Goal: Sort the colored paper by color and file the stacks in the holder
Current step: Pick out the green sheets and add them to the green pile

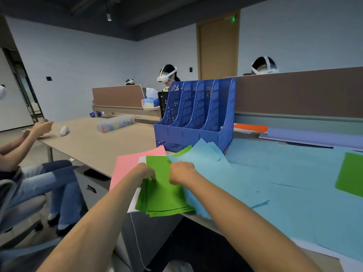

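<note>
- Green paper, a fanned stack of several sheets (163,191), lay at the near edge of the worktop (94,142) with its lower corners hanging over. That colour looked largely gathered, so the sorting seemed partly done and the filing not yet begun.
- The left hand (144,172) held the stack's upper left part. Its fingers (152,176) were curled and pinching the top sheets, probably to steady the pile while it was squared.
- The right hand (181,171) sat on the stack's right border, where green met the light blue sheets (206,160). Its fingers (173,180) were bent under the knuckles. Whether they pinched green or blue paper could not be told, though the position suggested it was parting the two colours.
- A pink sheet (127,163) lay under the green and jutted out up and to the left. A white sheet (135,203) showed along the stack's left edge, most likely from the unsorted mix below.
- The light blue sheets spread loosely, overlapping, over the right of the worktop. A lone green sheet (349,173) lay on them far to the right, well apart from its stack and yet to be collected.
- The blue holder (194,114) stood upright just behind the papers with its open slots facing the person. It appeared empty and was set near so that finished stacks could slide straight in.
- An orange sheet (251,127) and lilac sheets (314,137) lay to the right of the holder, against the partition.
</note>
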